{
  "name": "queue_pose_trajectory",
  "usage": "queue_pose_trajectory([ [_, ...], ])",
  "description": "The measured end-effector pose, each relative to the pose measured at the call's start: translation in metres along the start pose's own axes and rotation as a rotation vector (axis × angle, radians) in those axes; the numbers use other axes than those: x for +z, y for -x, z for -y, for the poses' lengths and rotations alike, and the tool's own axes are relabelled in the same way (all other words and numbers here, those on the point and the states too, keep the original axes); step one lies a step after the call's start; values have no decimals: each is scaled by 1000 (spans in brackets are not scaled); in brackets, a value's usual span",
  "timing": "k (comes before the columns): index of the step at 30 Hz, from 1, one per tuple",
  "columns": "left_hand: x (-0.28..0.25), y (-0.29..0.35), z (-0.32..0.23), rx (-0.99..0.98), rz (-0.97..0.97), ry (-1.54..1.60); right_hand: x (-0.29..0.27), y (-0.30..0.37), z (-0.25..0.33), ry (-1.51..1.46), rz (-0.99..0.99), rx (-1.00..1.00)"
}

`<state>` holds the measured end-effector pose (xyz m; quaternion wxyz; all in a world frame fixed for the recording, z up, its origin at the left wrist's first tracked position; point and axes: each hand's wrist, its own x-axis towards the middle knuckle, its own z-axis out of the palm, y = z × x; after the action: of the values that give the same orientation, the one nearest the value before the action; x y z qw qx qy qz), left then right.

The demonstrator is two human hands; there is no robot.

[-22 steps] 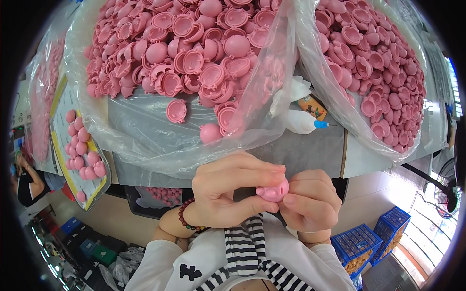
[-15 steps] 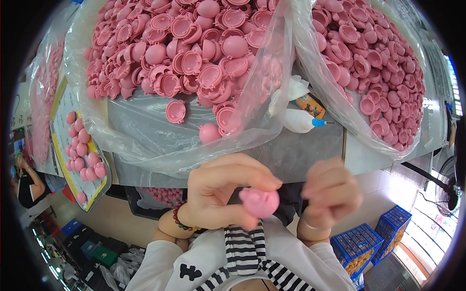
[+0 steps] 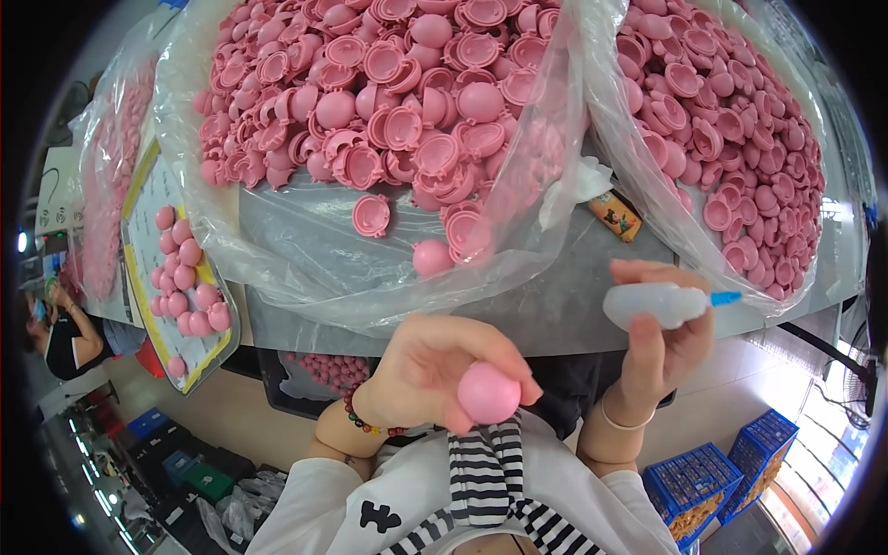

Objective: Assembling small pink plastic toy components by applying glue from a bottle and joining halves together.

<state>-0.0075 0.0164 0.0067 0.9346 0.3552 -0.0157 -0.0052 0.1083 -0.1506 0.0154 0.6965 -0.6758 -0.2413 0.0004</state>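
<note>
Pink ball [image 3: 488, 392], round and smooth, sits low in the middle, close to the person's chest, just off the near edge of the surface [image 3: 555, 314]. Left hand [image 3: 435, 370] has a closed grip on it, fingers wrapped around the back, beaded bracelet [image 3: 363, 421] at the wrist. Right hand [image 3: 661, 338] is raised beside it, apart from the ball, grip closed around a small white squeeze bottle [image 3: 652, 303] with a blue nozzle pointing right. On the surface behind, a big clear plastic bag [image 3: 305, 268] is heaped with pink half-shell parts [image 3: 407, 102]; a second bag of the same parts [image 3: 731, 120] lies to the right. A small orange bottle [image 3: 615, 215] lies between the two bags. To the left, a tray of finished pink balls [image 3: 190, 273]. Blue crates [image 3: 717, 476] on the floor lower right. Another person [image 3: 60, 328] sits at far left.
</note>
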Motion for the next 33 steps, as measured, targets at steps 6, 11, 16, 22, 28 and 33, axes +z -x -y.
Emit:
queue_pose_trajectory([
  [6,-23,45,-59,770,-965,-1344,-18,10,4,-8,-123,22],
  [11,-85,85,-130,280,-1232,-2035,-27,9,3,24,-155,32],
  [16,-49,50,-103,472,-1184,-1827,-11,9,10,-6,-155,-17],
  [22,-25,-18,-58,370,-513,-1986,-4,13,9,-29,-43,-47],
  [28,2,1,-36,489,-658,-1155,-2,26,15,-335,118,258],
  [33,14,-5,-7,316,-93,-916,23,36,14,-735,289,305],
])
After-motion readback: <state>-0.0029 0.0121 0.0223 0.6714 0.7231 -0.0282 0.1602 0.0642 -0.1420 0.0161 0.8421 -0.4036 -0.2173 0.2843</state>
